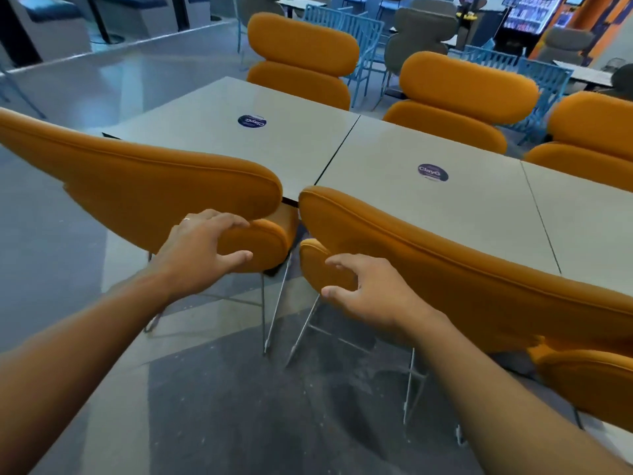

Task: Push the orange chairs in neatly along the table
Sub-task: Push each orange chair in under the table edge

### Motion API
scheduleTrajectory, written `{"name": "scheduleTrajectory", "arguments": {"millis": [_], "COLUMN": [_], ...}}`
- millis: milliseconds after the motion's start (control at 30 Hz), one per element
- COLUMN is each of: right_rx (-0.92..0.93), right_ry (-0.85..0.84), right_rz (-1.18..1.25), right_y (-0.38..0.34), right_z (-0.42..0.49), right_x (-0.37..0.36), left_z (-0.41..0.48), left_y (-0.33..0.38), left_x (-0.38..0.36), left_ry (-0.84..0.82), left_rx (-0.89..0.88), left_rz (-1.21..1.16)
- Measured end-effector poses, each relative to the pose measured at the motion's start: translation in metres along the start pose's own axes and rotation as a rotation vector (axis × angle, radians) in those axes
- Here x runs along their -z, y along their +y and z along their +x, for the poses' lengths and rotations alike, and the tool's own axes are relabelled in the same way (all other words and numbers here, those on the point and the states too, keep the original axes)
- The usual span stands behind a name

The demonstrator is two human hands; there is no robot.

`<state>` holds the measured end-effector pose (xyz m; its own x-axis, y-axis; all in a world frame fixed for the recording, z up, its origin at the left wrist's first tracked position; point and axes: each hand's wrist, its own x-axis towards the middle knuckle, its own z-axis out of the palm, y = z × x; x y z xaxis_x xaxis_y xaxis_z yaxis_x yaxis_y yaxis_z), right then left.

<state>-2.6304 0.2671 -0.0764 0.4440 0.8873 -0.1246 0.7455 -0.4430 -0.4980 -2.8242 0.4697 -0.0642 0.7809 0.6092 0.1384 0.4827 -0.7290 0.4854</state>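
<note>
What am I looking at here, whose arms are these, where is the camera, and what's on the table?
There is no machine here. These are a person's two bare arms, filmed by one wide-angle camera worn on their head, looking forward and down. The left hand is cupped round the lower back cushion of the left orange chair, and the right hand is cupped round that of the right orange chair. The fingers curve over the cushions, but I cannot tell whether they grip. Beyond the two chairs is a grey table with two round dark stickers on it. More orange chairs stand on its far side.
</note>
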Motion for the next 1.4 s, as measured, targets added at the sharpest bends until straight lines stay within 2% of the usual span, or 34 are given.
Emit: {"name": "scheduleTrajectory", "arguments": {"millis": [300, 533, 733, 833, 1067, 1400], "right_rx": [0.106, 0.186, 0.231, 0.246, 0.248, 0.189], "right_ry": [0.086, 0.273, 0.323, 0.300, 0.147, -0.078], "right_rz": [-0.005, -0.045, -0.152, -0.160, -0.183, -0.218], "right_y": [-0.079, -0.117, -0.139, -0.148, -0.165, -0.198], "right_z": [0.060, 0.112, 0.179, 0.216, 0.283, 0.322], "right_x": [-0.047, -0.042, -0.038, -0.041, -0.046, -0.052], "left_z": [-0.014, -0.001, 0.040, 0.065, 0.123, 0.166], "left_y": [-0.094, -0.136, -0.171, -0.190, -0.236, -0.279], "left_x": [0.053, 0.076, 0.097, 0.106, 0.115, 0.125], "left_ry": [0.051, 0.126, 0.196, 0.190, 0.049, -0.053], "left_rx": [0.089, 0.124, 0.109, 0.105, 0.146, 0.106], "left_rz": [0.032, 0.083, 0.194, 0.269, 0.352, 0.382]}}
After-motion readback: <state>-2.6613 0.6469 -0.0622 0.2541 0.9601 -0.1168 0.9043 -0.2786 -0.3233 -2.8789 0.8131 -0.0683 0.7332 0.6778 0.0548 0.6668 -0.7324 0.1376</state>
